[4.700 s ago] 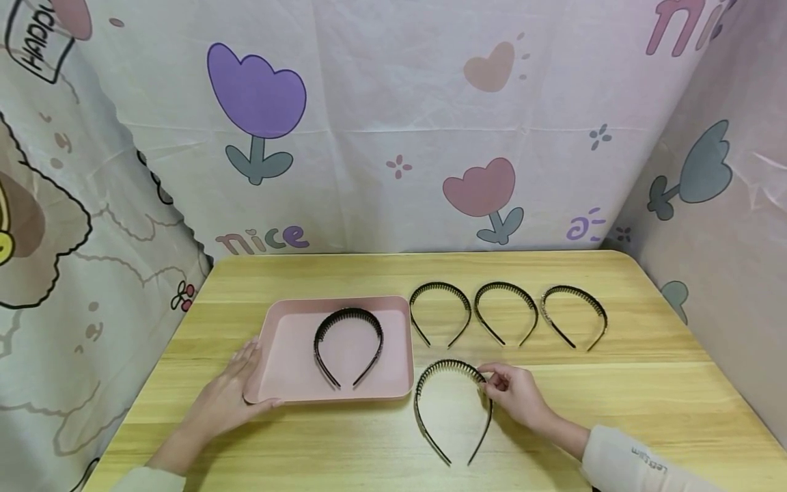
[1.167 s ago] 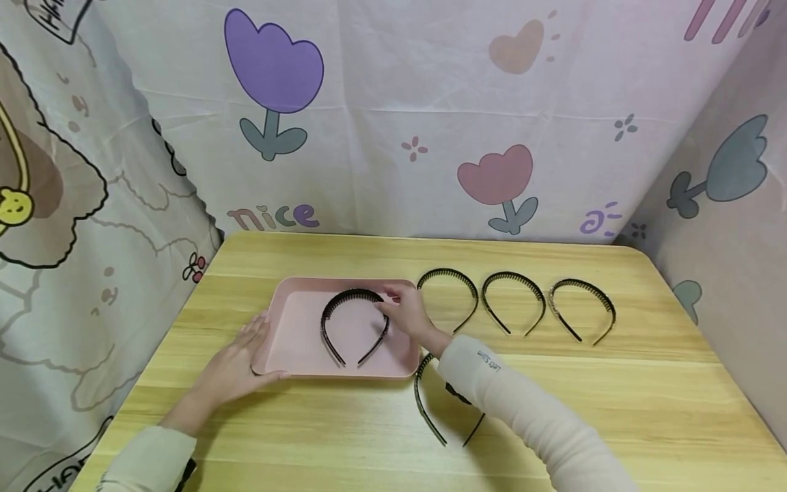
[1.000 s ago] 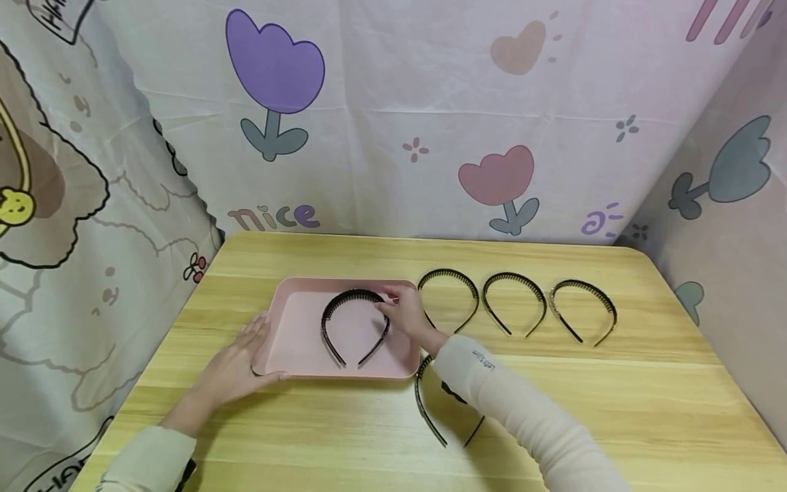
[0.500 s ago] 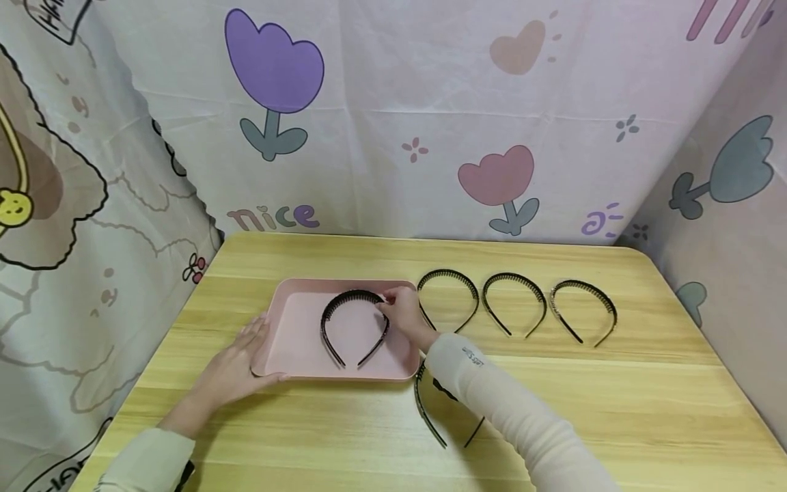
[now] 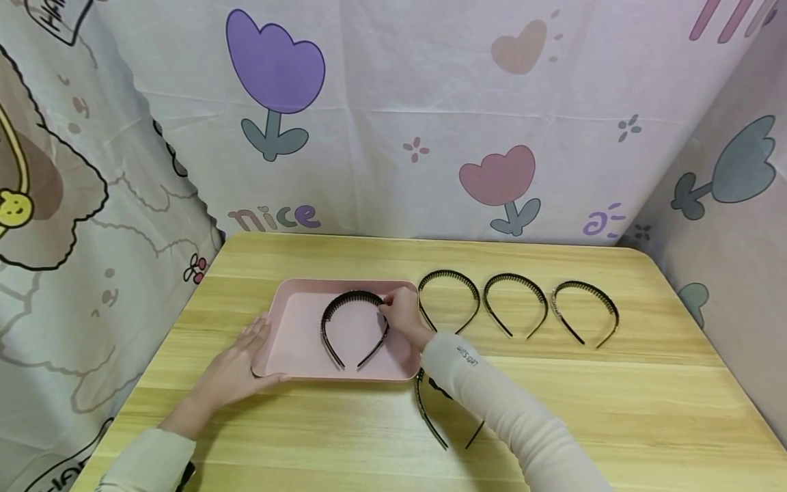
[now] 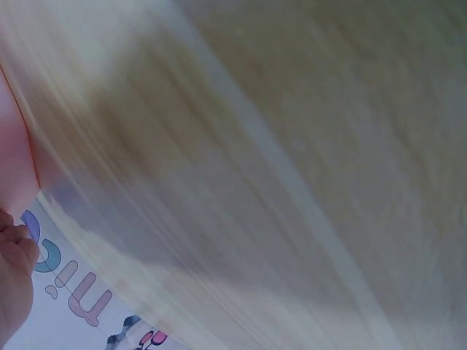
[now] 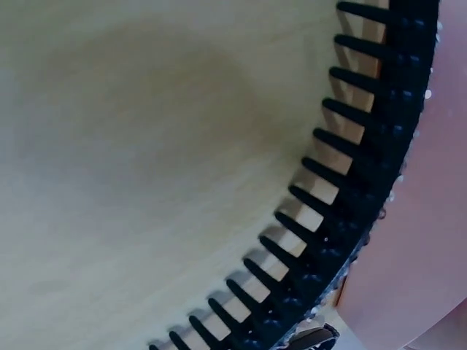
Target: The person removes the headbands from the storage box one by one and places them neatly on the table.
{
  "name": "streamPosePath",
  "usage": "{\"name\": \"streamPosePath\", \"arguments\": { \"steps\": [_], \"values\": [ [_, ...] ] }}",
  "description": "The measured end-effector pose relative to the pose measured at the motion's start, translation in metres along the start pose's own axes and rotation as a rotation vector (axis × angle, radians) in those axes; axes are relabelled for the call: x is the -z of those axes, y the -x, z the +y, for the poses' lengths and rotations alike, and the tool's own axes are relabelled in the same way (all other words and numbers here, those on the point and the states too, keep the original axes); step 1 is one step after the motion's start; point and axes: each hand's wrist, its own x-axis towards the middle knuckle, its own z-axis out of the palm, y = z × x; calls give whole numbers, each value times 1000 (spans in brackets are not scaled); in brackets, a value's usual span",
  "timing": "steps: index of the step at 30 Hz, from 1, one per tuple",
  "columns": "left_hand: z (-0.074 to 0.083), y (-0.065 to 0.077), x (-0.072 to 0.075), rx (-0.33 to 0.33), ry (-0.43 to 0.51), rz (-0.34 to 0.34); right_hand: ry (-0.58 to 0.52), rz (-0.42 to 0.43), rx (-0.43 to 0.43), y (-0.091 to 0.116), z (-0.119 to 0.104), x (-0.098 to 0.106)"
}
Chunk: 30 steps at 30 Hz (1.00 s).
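Note:
A pink tray (image 5: 289, 342) lies on the left half of the table, with black toothed headbands (image 5: 324, 331) in it; doubled edges suggest they are stacked. My left hand (image 5: 230, 365) rests against the tray's left end, fingers straight along the wall and thumb along the front edge. The right hand (image 5: 406, 316) reaches over the tray's right side and pinches the upper right of the headband there. Under the right forearm another headband (image 5: 430, 417) lies on the table, partly hidden by the sleeve. Its teeth and shiny stones (image 7: 398, 179) show closely in the right wrist view.
Three more black headbands, a left one (image 5: 475, 307), a middle one (image 5: 542, 307) and a right one (image 5: 609, 307), lie in a row right of the tray. A patterned cloth (image 5: 381, 82) hangs behind the wooden table (image 5: 320, 437) and at its sides.
The right hand has moved left from the headband before the tray to the one inside, its fingertips closing on it over the last second. The left hand stays put; the view has shifted slightly.

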Motion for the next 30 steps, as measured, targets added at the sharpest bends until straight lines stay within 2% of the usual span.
{"name": "streamPosePath", "arguments": {
  "steps": [8,19,30],
  "values": [
    [0,1,0,4,6,-6,32,47,15,2,-4,1],
    [0,0,1,0,8,5,-27,71,31,3,-8,6],
    [1,0,2,8,6,-5,-60,9,48,7,-10,18]
  ]
}}
